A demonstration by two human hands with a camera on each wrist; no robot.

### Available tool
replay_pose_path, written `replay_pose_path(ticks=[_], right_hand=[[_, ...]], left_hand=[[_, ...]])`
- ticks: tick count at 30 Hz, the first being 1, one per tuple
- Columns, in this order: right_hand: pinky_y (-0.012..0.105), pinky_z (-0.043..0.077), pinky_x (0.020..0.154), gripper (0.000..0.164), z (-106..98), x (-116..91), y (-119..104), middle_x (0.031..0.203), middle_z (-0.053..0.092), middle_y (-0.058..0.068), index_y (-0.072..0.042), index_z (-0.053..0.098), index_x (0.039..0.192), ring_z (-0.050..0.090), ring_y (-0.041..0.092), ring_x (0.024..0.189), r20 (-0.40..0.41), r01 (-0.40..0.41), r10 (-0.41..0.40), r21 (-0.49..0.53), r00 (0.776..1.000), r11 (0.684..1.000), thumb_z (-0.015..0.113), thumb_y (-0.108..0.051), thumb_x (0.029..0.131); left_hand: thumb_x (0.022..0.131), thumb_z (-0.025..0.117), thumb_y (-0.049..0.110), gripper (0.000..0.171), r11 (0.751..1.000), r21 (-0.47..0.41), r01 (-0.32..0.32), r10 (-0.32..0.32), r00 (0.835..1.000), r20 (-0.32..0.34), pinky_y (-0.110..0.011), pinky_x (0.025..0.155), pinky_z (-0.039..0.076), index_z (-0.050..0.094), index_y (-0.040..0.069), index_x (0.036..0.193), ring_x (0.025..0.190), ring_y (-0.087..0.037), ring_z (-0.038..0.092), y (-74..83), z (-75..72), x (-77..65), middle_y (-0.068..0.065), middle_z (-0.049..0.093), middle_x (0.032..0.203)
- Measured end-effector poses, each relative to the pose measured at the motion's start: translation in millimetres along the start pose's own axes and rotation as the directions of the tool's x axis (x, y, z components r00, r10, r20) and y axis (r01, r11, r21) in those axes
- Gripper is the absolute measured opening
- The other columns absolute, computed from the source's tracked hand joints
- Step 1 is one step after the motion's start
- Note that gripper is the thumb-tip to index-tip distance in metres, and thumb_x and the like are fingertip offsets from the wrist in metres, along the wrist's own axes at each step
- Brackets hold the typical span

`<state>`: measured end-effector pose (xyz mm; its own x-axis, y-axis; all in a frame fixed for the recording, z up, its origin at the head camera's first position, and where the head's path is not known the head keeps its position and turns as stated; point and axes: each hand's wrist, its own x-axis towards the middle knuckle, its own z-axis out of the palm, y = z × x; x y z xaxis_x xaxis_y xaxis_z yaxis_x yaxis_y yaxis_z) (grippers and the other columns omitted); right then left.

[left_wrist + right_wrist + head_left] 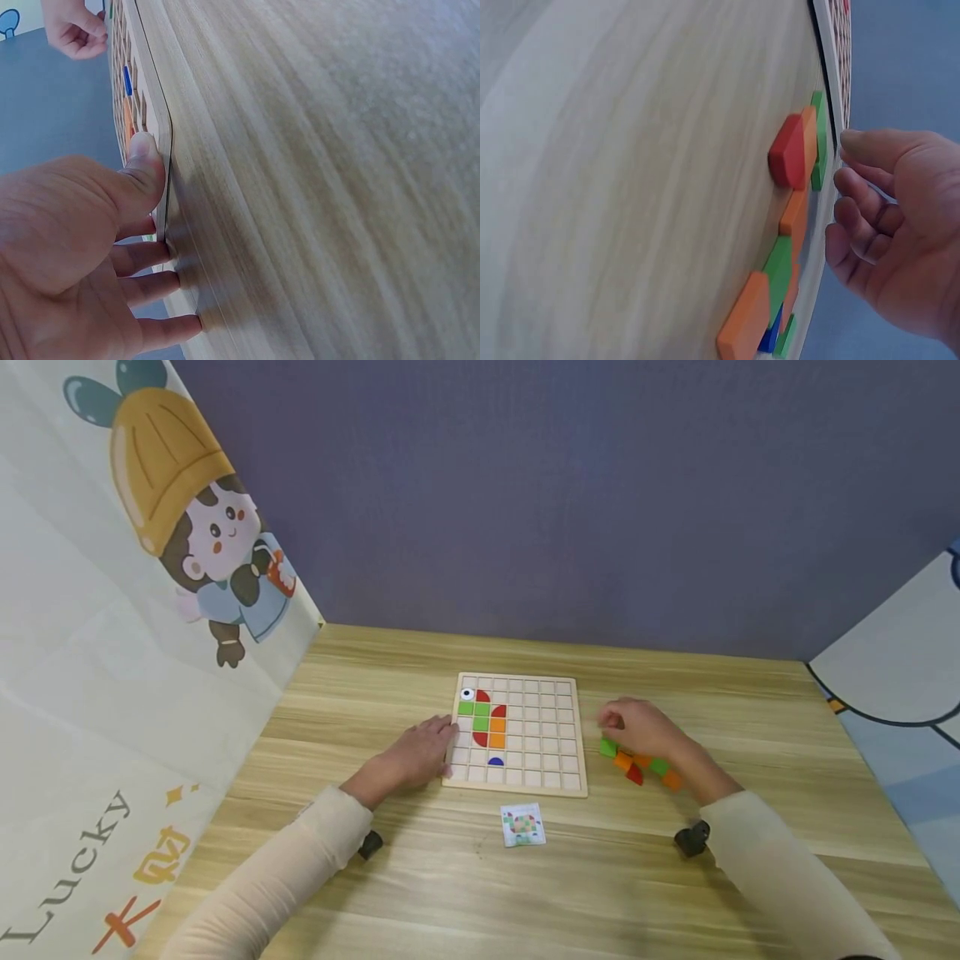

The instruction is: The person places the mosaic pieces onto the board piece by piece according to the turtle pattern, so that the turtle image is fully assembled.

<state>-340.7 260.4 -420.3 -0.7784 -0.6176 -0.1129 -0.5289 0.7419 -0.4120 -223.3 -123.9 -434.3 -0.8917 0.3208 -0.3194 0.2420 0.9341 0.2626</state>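
Observation:
My left hand [422, 753] rests at the left edge of a wooden grid board [540, 792]. In the left wrist view its thumb lies on the board's rim and its other fingers extend down to the table. On the board sit a white eye tile [467, 694], red quarter-rounds, green and orange squares, and a blue half-round [496, 762]. My right hand [643, 727] hovers just above loose coloured tiles right of the board, fingers loosely curled with nothing visible between them. Among these are a red quarter-round [787, 154], a green tile [608, 747] and an orange tile [744, 319].
A small picture card [523, 825] with a coloured pattern lies on the wooden table [570, 893] in front of the board. A dark blue-grey panel [562, 527] rises behind the table. White panels with cartoon prints stand at the left and right.

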Motion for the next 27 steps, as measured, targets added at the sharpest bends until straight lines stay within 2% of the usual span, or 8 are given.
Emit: replay_pose_path(ticks=[3,10,27], right_hand=[[0.040,0.055,0.083,0.021,-1.9,-3.5,3.2,0.102,0.071,0.005,-0.006,0.071,0.114,0.064,0.019,0.093,0.018,-0.027,0.027,-0.002,0.999,1.000,0.070,-0.015,0.094],[0.045,0.056,0.085,0.022,-3.2,-8.2,2.2,0.102,0.071,0.008,-0.004,0.071,0.113,0.065,0.023,0.095,0.047,-0.033,0.034,-0.014,0.998,0.999,0.071,-0.014,0.094],[0.039,0.055,0.081,0.019,0.9,-8.3,7.3,0.102,0.069,0.009,-0.006,0.066,0.110,0.063,0.023,0.093,0.059,-0.100,0.097,0.054,0.994,0.993,0.072,-0.014,0.094]], left_hand=[[0.098,0.067,0.031,0.076,1.000,-0.004,-0.001,0.001,1.000,-0.001,-0.059,0.123,0.030,0.031,0.002,0.159,0.156,-0.039,0.024,0.0,-0.6,-0.2,-0.020,0.025,0.167],[0.098,0.067,0.031,0.077,1.000,-0.013,0.002,-0.002,1.000,0.009,-0.058,0.124,0.029,0.031,0.001,0.158,0.156,-0.038,0.023,-0.4,-0.7,-1.5,-0.020,0.024,0.168],[0.098,0.067,0.032,0.076,1.000,-0.020,0.004,-0.004,1.000,0.009,-0.059,0.123,0.029,0.031,0.002,0.158,0.156,-0.038,0.023,1.9,-1.9,-0.7,-0.020,0.025,0.168]])
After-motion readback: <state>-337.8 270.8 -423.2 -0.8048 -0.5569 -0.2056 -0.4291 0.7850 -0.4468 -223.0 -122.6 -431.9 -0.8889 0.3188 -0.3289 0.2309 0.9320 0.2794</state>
